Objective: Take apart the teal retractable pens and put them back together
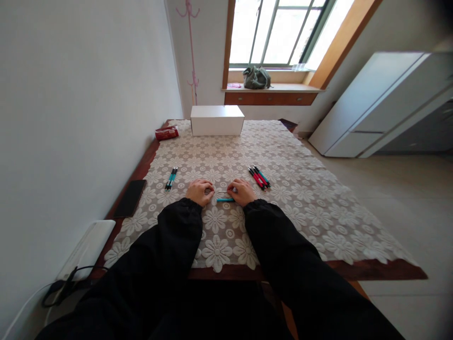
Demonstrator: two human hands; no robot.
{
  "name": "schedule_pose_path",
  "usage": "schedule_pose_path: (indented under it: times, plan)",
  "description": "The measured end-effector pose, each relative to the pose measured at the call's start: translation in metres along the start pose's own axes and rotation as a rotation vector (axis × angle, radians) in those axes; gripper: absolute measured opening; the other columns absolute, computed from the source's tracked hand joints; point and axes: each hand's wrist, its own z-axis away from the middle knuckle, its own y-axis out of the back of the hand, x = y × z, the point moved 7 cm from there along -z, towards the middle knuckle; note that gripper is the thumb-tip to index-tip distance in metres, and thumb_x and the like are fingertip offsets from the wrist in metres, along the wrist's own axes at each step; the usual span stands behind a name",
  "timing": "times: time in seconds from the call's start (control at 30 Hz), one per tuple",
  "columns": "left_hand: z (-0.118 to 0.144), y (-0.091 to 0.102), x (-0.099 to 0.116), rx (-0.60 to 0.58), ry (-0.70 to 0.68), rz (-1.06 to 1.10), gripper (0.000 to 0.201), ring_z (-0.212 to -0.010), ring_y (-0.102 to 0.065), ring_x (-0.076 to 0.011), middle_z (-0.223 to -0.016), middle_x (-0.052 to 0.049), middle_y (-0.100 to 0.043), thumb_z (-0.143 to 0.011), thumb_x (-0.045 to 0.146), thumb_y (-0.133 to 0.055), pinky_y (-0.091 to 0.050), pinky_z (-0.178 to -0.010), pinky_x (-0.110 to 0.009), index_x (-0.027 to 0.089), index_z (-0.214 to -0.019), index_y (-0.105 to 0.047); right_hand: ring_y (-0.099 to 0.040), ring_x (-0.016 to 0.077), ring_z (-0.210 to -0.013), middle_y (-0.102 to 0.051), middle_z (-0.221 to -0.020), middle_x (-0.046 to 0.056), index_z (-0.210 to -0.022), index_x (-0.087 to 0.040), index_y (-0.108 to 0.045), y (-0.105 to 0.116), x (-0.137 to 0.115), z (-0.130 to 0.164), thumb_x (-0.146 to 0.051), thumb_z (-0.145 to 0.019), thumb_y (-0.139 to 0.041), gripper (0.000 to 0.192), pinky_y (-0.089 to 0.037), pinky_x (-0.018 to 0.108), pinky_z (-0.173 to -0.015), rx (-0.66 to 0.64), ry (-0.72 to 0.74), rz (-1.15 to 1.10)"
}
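Note:
My left hand (200,192) rests low over the lace tablecloth, thumb and fingers closed in a pinch. Facing it, my right hand (242,191) is pinched in the same way. A thin pale strip shows in the gap between the fingertips; whether either hand holds it is too small to tell. Just below that gap lies a teal pen barrel (224,200), its right end close to my right hand. Teal-and-black pens (171,179) lie to the left of my left hand. Beyond my right hand is a group of red and teal pens (259,178).
A white box (217,121) stands at the table's far side, with a red packet (166,133) to its left. Along the left edge lie a black phone (130,198) and a white device (87,249) with cables. The lace tablecloth (290,198) covers the dark wooden table.

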Motion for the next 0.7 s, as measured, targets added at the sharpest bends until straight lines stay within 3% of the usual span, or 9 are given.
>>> schedule_pose_path:
  times: [0.7]
  plan:
    - [-0.0003,0.0,0.0029,-0.012,-0.029,0.006,0.011,-0.111,-0.059,-0.0244,-0.112,-0.002,-0.07,-0.079,0.031,-0.065,-0.041,-0.103,-0.041,0.026,-0.084,-0.075,-0.054,0.0227,-0.1,-0.065,-0.097,0.004,-0.085,-0.025,-0.069,0.0005,-0.0004,0.0001,-0.023,-0.082,-0.064,0.006,-0.038,0.038,-0.092,0.021,0.005,-0.013]
